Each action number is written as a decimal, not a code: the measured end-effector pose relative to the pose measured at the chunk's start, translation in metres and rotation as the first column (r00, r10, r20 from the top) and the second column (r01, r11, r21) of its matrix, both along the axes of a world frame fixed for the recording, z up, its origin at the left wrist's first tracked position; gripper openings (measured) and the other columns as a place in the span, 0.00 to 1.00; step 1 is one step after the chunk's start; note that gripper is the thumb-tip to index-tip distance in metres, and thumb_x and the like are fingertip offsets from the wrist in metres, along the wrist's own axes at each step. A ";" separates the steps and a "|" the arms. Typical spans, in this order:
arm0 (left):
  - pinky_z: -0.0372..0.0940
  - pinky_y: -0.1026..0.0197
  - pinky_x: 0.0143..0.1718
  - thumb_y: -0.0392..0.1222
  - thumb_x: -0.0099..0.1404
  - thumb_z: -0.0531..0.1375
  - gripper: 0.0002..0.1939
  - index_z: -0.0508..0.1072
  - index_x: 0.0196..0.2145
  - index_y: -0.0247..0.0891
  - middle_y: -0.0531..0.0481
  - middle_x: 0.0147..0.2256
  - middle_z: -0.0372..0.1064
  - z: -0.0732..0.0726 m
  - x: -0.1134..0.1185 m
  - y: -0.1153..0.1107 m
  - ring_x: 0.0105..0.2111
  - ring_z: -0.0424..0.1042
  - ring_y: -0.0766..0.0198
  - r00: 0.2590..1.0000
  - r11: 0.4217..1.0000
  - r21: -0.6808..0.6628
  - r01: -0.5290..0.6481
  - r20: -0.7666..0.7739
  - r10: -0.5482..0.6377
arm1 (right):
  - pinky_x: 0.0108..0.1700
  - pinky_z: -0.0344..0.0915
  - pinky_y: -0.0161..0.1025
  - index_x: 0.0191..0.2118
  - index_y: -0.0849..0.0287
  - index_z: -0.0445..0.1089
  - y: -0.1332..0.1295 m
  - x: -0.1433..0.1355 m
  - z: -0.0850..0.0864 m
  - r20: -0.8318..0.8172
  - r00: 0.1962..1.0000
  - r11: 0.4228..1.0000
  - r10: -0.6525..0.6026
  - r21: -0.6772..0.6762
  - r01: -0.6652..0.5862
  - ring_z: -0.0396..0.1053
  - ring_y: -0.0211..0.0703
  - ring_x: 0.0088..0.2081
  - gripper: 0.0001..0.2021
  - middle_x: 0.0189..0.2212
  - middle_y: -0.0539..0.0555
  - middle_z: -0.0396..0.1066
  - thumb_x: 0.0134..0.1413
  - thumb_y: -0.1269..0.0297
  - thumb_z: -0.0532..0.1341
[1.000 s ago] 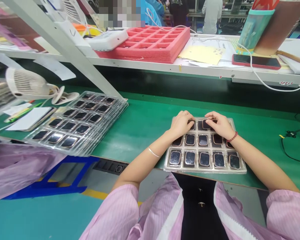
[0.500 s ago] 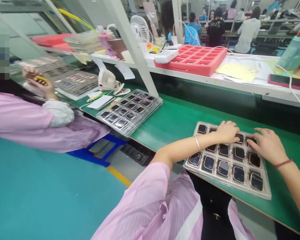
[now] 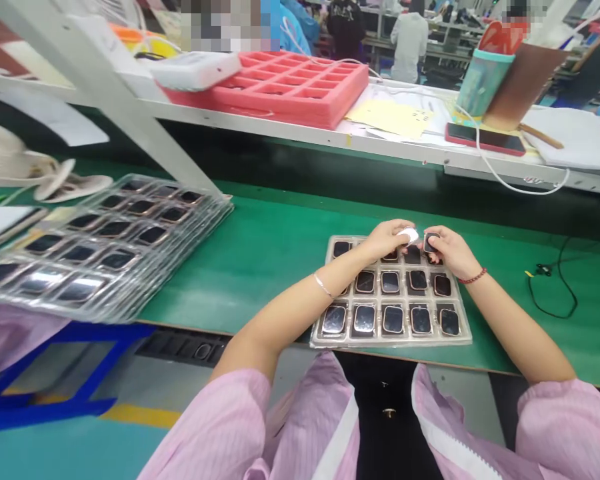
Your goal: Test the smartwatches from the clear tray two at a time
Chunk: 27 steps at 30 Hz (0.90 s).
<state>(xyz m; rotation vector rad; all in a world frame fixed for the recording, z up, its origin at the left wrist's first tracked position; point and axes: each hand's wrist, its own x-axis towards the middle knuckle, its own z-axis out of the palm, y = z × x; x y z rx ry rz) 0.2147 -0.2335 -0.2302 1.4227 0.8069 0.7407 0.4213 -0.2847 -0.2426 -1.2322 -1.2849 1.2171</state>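
A clear plastic tray [image 3: 393, 343] lies on the green bench in front of me, its pockets filled with square, dark watch faces [image 3: 393, 319] in gold-coloured frames. Above its back row, my left hand [image 3: 391, 239] pinches one watch face [image 3: 408, 235] whose surface shines bright white. Close beside it, my right hand [image 3: 450, 250] grips another watch face [image 3: 431, 244], dark side showing. The two held pieces are a small gap apart. My hands and left forearm cover part of the tray's back row.
On the left stands a stack of similar trays [image 3: 180, 248] beside a white fan [image 3: 10, 157]. A black cable [image 3: 555, 312] lies on the right of the bench. The shelf above carries a red foam tray [image 3: 340, 100], a cup [image 3: 485, 77] and a phone [image 3: 485, 139].
Both hands have lifted a watch face from the tray's back row and brought them close together. My view has turned right, so the co-worker at left has mostly left the picture.
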 end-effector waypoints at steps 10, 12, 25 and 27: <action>0.61 0.69 0.21 0.34 0.68 0.61 0.17 0.73 0.54 0.35 0.43 0.39 0.81 0.010 -0.014 0.002 0.24 0.78 0.67 0.988 0.948 -0.311 0.072 0.151 -0.025 | 0.35 0.81 0.35 0.58 0.53 0.74 0.003 0.015 0.006 -0.278 0.943 0.966 0.185 -0.124 -0.226 0.78 0.38 0.35 0.26 0.46 0.54 0.80 0.54 0.57 0.74; 0.66 0.67 0.25 0.38 0.69 0.64 0.22 0.72 0.59 0.38 0.40 0.45 0.81 0.012 -0.019 0.002 0.31 0.82 0.62 0.970 0.924 -0.353 0.149 0.232 -0.068 | 0.34 0.81 0.35 0.55 0.54 0.76 0.003 0.015 0.007 -0.299 0.937 0.965 0.181 -0.129 -0.228 0.78 0.39 0.35 0.26 0.44 0.54 0.80 0.51 0.56 0.76; 0.67 0.67 0.27 0.36 0.65 0.64 0.20 0.74 0.55 0.35 0.46 0.39 0.78 0.005 -0.016 -0.002 0.33 0.80 0.64 0.993 0.973 -0.224 0.051 0.118 -0.025 | 0.35 0.80 0.36 0.55 0.56 0.75 0.001 -0.001 0.000 -0.257 0.958 0.985 0.126 -0.085 -0.152 0.78 0.40 0.35 0.26 0.41 0.53 0.79 0.51 0.54 0.75; 0.69 0.67 0.29 0.28 0.62 0.59 0.23 0.73 0.55 0.34 0.47 0.41 0.77 0.004 -0.013 -0.004 0.35 0.80 0.64 0.999 0.984 -0.178 0.009 0.050 0.000 | 0.37 0.81 0.37 0.56 0.55 0.73 0.001 -0.004 0.001 -0.233 0.966 0.987 0.107 -0.095 -0.132 0.79 0.42 0.39 0.24 0.43 0.53 0.79 0.53 0.59 0.72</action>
